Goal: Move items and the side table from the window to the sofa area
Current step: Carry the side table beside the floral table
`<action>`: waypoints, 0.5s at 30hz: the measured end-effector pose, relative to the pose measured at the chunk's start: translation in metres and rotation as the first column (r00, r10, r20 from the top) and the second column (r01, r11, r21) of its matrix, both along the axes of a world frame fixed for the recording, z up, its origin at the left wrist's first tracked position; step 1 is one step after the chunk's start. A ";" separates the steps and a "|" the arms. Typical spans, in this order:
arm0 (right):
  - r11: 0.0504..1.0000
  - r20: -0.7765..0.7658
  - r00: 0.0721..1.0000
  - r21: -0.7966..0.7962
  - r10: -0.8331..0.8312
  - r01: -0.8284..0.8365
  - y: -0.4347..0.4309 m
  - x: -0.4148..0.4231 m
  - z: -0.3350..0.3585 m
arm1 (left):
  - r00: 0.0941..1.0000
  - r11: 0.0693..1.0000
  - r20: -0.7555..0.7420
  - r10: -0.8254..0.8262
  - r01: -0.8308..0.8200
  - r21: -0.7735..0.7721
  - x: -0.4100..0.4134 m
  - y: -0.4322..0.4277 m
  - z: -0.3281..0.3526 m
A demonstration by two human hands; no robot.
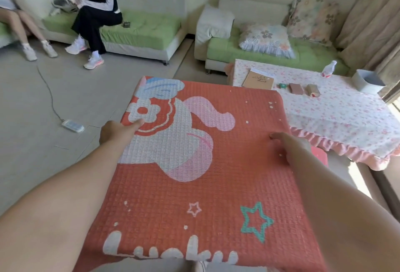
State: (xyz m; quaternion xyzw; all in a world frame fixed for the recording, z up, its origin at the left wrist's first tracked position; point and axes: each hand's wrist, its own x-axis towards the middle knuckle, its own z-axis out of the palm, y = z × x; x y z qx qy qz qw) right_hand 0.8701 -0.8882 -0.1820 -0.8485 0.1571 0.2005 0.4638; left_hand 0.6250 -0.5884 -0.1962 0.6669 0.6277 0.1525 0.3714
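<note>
A side table [216, 189] covered by a red quilted cloth with a cartoon print, stars and white letters fills the middle of the head view, lifted in front of me. My left hand [116, 133] grips its left edge, thumb on top. At the right edge my right hand [292, 146] holds on, fingers over the rim. The table's legs are hidden beneath the cloth. Beyond it stands a green sofa [270, 48] with floral cushions.
A low table [337, 117] with a pink floral cloth stands to the right, bearing a brown book [258, 80], small boxes, a bottle [329, 69] and a white bin [368, 82]. Two people sit on the left sofa [147, 31]. A power strip [72, 125] and cable lie on the floor. Curtains hang at right.
</note>
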 end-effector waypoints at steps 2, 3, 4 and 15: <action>1.000 0.016 1.000 0.018 0.017 -0.018 0.023 0.021 -0.001 | 1.000 1.000 -0.011 0.024 -0.024 0.002 0.012 0.018 0.003; 0.999 0.020 1.000 0.033 0.020 -0.021 0.036 0.031 0.000 | 0.999 0.999 -0.008 0.033 -0.033 0.000 0.020 0.029 0.006; 0.999 0.018 1.000 0.036 0.011 -0.011 0.046 0.038 0.001 | 0.999 0.999 -0.007 0.042 -0.042 0.003 0.025 0.036 0.008; 0.997 -0.017 0.998 0.050 0.060 -0.059 0.179 0.139 0.004 | 0.994 0.994 0.040 0.106 -0.106 -0.005 0.107 0.160 0.009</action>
